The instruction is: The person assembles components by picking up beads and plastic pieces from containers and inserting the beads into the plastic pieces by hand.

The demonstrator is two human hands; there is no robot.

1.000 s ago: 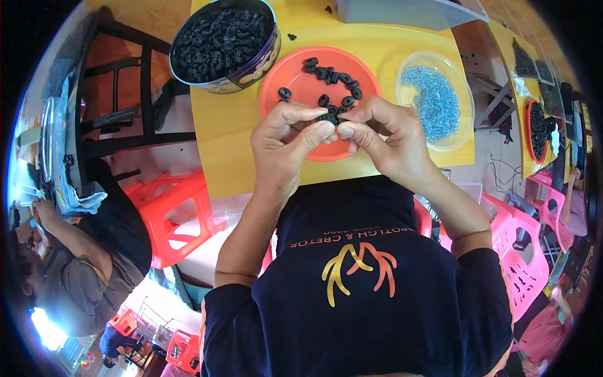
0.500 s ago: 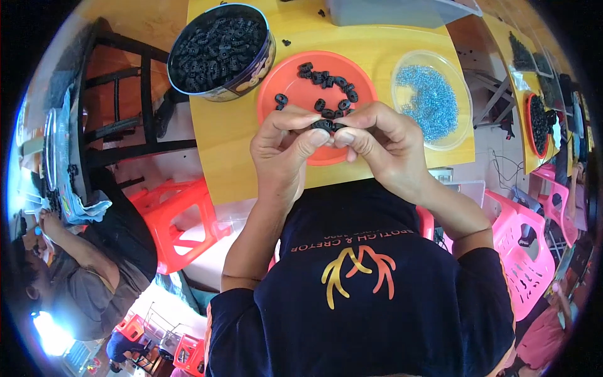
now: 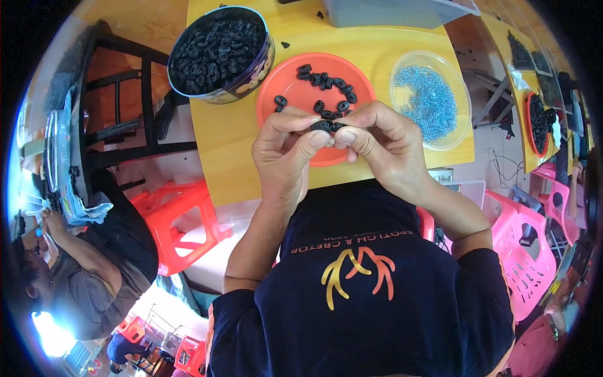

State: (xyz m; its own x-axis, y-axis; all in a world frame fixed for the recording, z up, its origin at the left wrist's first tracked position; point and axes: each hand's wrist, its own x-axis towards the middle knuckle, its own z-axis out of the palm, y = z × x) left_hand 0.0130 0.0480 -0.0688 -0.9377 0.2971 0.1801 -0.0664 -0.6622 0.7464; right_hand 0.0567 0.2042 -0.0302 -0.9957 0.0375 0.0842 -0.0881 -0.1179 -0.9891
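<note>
Over the near edge of an orange-red plate [image 3: 282, 78], my two hands meet at a small black part [image 3: 322, 126]. My left hand [image 3: 286, 147] pinches it between thumb and fingertips. From the other side my right hand [image 3: 386, 147] pinches its right end, where a second black piece [image 3: 337, 126] seems to show; the fingertips hide much of both. Several black parts [image 3: 340, 82] with holes lie in a curve on the plate, with a couple more at its left. A clear round dish [image 3: 462, 107] of small blue, shiny pieces [image 3: 429, 100] stands to the right.
A round tin [image 3: 221, 94] full of black parts stands at the back left of the yellow table [image 3: 232, 163]. Behind the plate is a grey plastic bin [image 3: 396, 14]. A red stool [image 3: 182, 220] and a seated person [image 3: 88, 276] are at the left, a pink chair [image 3: 521, 251] at the right.
Both hands keep the same pinch at nearly the same spot, with only a slight shift in the fingers. At the left, the other person's arm and head have moved a little.
</note>
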